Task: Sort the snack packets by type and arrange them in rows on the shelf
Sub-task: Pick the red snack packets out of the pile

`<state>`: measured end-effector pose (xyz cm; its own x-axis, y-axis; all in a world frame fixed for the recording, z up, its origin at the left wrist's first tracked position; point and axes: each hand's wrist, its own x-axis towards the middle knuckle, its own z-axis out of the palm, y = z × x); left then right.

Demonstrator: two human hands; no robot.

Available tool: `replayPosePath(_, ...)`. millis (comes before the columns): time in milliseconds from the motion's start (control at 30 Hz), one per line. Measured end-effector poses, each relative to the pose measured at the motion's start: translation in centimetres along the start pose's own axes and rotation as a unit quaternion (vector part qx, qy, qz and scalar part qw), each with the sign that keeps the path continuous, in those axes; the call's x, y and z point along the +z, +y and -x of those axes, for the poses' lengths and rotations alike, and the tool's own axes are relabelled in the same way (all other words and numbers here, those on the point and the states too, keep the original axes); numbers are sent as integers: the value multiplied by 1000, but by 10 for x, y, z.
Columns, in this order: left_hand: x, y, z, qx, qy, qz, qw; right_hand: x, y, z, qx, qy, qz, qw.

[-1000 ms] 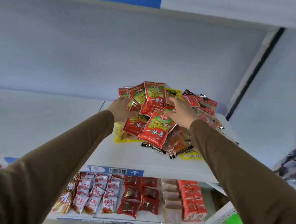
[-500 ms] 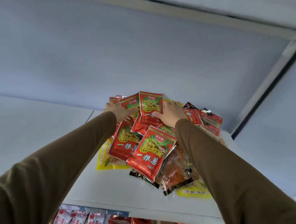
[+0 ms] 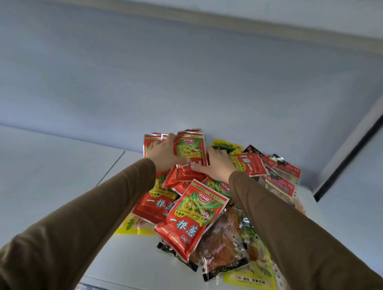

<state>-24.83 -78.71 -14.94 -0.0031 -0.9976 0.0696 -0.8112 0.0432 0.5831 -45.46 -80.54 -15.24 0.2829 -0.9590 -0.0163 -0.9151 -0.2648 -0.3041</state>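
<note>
A jumbled pile of snack packets lies on the white shelf (image 3: 51,182). Most on top are red packets with green-onion pictures, one big one (image 3: 191,215) lying nearest me. At the back of the pile my left hand (image 3: 162,153) and my right hand (image 3: 219,166) hold a small upright stack of these red packets (image 3: 189,149) between them. The left hand grips its left side. The right hand pinches its right side, with the thumb on the front face. Brown sleeves cover both arms.
Other kinds sit in the pile: a yellow packet (image 3: 223,146) at the back, dark-and-red packets (image 3: 281,185) at the right, a clear packet of brown snack (image 3: 221,241) and yellow packets (image 3: 250,278) in front. The shelf's back wall and a dark upright post (image 3: 352,142) bound the right.
My view has come closer and tilted up, so the lower shelf has dropped out of sight. Both hands have closed in on the red packets at the back and stood them up.
</note>
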Motion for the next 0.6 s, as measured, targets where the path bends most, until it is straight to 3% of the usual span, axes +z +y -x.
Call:
replayPosePath(100, 0, 1, -2, 47, 6, -35, 998, 4, 0, 2, -43, 35, -50, 997)
replayPosePath(233, -3, -1, -2, 101, -64, 138, 983, 9, 1, -2, -1, 10, -127, 992)
replayPosePath(400, -4, 2, -2, 151, -8, 249, 957, -4, -4, -13, -21, 5, -395, 918)
replayPosePath(500, -10, 5, -5, 128, 14, 338, 932, -14, -6, -17, 8, 19, -454, 891)
replayPosePath(600, -15, 6, -10, 51, -2, 442, 896, -29, -12, -23, -11, 53, -455, 889)
